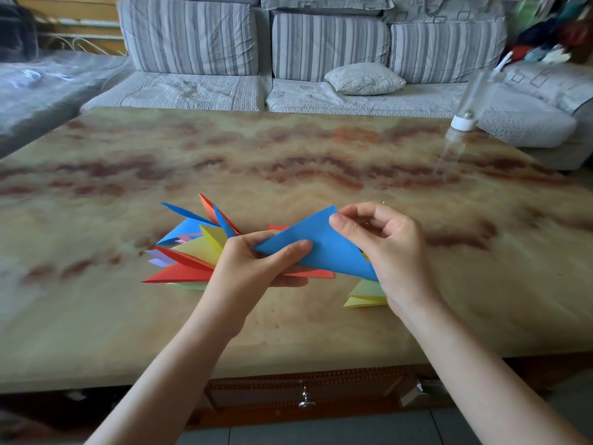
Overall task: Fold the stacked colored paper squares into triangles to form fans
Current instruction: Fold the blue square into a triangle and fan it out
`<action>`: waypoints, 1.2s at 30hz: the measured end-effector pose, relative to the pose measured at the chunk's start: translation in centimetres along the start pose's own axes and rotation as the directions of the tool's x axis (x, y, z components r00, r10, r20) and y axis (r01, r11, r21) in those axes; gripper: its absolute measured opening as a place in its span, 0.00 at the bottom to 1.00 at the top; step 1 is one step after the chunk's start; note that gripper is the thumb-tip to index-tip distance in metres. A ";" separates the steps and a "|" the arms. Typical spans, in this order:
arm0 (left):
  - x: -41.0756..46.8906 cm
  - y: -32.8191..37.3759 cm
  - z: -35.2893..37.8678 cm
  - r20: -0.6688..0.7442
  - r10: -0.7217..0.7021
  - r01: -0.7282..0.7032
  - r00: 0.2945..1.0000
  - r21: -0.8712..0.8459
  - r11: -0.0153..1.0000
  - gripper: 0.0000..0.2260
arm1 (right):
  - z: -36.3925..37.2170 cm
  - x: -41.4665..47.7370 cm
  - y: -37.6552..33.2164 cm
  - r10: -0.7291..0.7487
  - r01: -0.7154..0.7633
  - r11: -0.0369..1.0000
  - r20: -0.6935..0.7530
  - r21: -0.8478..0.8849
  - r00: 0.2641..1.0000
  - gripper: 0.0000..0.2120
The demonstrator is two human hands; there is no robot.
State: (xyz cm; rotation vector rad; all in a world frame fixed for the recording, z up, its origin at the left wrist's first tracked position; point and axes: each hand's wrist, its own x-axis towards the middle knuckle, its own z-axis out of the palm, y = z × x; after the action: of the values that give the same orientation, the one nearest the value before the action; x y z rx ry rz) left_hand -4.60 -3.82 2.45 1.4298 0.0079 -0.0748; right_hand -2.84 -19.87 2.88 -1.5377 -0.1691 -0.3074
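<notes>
A blue paper triangle [330,248] is held above the marble table between both hands. My left hand [256,268] pinches its left corner with thumb on top. My right hand [382,248] grips its upper right corner and right edge. To the left lies a fan of folded triangles [192,252] in red, blue, yellow, pink and purple, spread out on the table. Under the blue triangle a red sheet [308,273] shows. Folded pale yellow-green paper [365,295] pokes out below my right wrist.
The marble-patterned table [288,155] reaches to a grey striped sofa [256,59] with a small cushion [364,79]. A clear bottle with a white cap [463,120] stands upside down at the table's far right. A drawer knob [306,400] sits below the near edge.
</notes>
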 end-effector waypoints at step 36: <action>-0.2 0.2 -0.2 0.066 -0.012 -0.005 0.998 0.266 0.964 0.07 | 0.2 -0.2 0.0 0.047 -0.043 0.993 0.034 -0.109 0.998 0.03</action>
State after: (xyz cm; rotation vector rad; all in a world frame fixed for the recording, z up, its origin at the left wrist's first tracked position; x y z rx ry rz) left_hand -4.76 -3.55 2.60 1.6952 -0.0569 -0.1306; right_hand -3.07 -19.64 2.83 -1.6533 -0.1482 -0.2557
